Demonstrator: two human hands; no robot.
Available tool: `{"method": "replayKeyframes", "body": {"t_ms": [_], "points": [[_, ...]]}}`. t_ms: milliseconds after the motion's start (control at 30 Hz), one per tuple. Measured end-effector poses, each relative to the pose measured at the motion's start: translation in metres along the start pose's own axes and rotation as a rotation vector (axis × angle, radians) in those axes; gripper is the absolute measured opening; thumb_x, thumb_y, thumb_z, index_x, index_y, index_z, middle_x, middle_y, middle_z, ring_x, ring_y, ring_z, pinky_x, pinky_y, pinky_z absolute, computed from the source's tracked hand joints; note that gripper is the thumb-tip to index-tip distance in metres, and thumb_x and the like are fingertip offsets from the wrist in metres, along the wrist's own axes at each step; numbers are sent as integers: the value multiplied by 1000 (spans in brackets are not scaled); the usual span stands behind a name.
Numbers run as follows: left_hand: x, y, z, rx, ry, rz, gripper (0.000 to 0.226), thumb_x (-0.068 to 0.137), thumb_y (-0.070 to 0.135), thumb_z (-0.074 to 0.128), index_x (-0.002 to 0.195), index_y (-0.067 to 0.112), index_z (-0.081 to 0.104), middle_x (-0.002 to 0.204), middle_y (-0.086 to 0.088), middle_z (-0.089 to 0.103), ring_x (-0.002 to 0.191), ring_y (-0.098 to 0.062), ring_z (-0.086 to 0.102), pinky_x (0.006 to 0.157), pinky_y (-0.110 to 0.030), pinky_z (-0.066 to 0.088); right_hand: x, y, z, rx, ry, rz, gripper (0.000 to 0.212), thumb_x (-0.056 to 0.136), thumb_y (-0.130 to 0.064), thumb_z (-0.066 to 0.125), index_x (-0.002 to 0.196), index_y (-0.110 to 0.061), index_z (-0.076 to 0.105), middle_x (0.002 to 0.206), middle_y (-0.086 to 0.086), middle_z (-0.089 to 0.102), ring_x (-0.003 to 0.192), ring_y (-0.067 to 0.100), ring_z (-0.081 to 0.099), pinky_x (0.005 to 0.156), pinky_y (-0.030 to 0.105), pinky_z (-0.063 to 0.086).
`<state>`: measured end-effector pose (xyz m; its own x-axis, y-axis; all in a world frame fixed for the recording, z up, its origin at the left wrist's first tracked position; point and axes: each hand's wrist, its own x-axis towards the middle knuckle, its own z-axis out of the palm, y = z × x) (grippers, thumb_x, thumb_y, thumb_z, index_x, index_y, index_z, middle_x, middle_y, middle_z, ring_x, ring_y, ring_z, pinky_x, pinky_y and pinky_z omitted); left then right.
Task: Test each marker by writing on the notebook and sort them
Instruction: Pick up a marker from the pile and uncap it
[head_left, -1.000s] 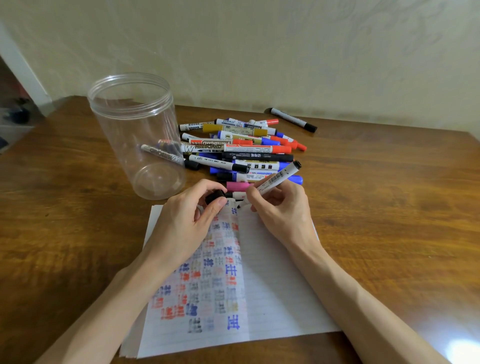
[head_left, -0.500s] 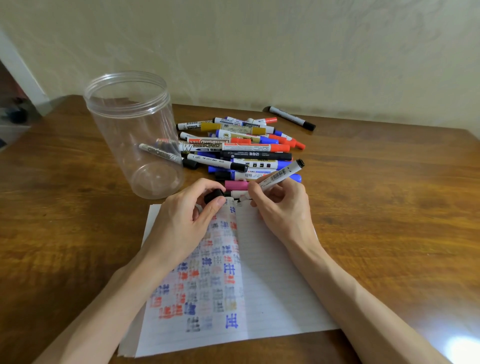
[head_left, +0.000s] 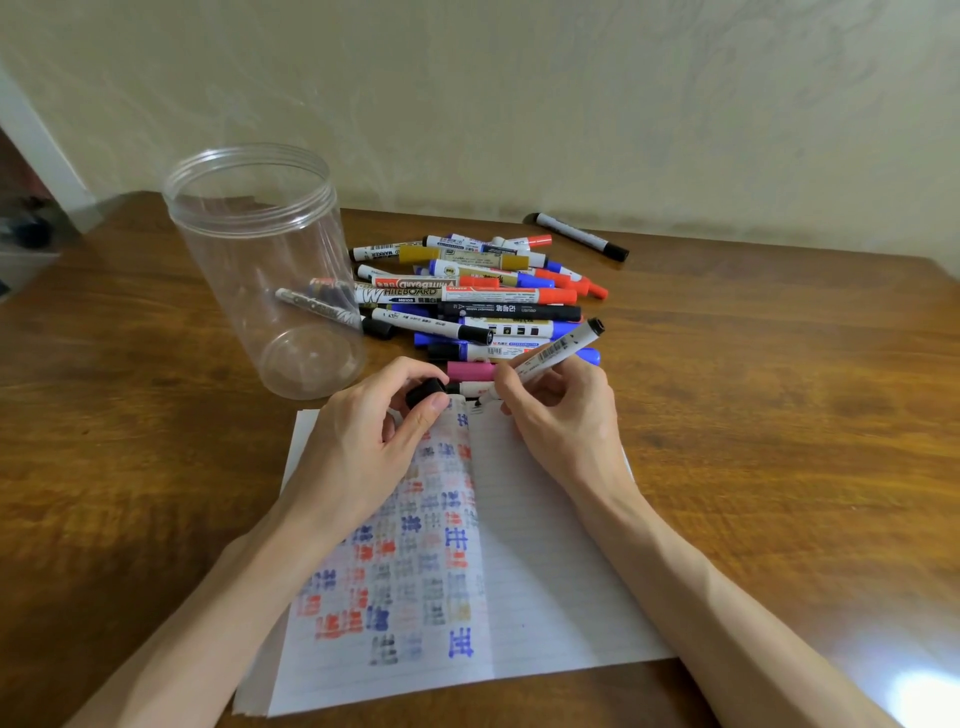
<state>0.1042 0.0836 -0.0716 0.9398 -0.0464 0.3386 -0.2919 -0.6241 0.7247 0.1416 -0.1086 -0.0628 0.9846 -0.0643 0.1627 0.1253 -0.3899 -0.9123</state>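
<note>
A brown wooden tabletop (head_left: 779, 467) carries everything here. Nearest me lies the open white lined notebook (head_left: 545, 571), its left page crowded with blue, red and grey test marks. My left grip (head_left: 363, 441) rests on that page, thumb and fingers pinching a small black cap (head_left: 423, 391). My right grip (head_left: 561, 410) is clamped on a white-barrelled marker with a black end (head_left: 556, 351), slanted, with its tip down at the top of the right page beside the fold. Just beyond is the heap of mixed-colour markers (head_left: 483, 296), touching the notebook's far edge. Left of it stands a clear plastic jar (head_left: 260, 260), upright. Farther back one grey marker with a black cap (head_left: 582, 236) lies alone, near the pale wall (head_left: 519, 104).
</note>
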Motion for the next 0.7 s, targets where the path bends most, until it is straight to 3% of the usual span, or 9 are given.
{"method": "replayKeyframes", "body": {"t_ms": [167, 267, 467, 700], "points": [[0, 0, 0, 5, -6, -1, 29, 98, 41, 57, 120, 26, 67, 103, 19, 69, 94, -4, 66, 73, -28, 54, 1, 1, 0, -5, -2, 11, 12, 89, -17, 73, 78, -15, 74, 72, -5, 75, 68, 10, 71, 60, 19, 52], [0, 0, 0, 2, -2, 0, 25, 99, 39, 58, 119, 26, 68, 100, 17, 70, 87, -11, 67, 69, -30, 53, 1, 1, -1, 23, 22, 23, 14, 91, -18, 73, 77, -16, 72, 69, -4, 74, 68, 17, 71, 57, 18, 50], [0, 1, 0, 0, -9, 10, 28, 100, 40, 56, 120, 25, 68, 100, 17, 70, 89, -8, 68, 69, -29, 53, 0, 3, 0, -12, 13, -2, 14, 93, -20, 75, 80, -15, 73, 70, -6, 73, 63, 5, 65, 55, 14, 45], [1, 4, 0, -25, -45, 51, 30, 101, 36, 57, 126, 27, 70, 111, 19, 71, 102, -1, 66, 75, -19, 54, 2, 1, -2, 96, 11, 68, 11, 93, -17, 72, 82, -13, 75, 77, 0, 77, 71, 15, 72, 69, 34, 59]]}}
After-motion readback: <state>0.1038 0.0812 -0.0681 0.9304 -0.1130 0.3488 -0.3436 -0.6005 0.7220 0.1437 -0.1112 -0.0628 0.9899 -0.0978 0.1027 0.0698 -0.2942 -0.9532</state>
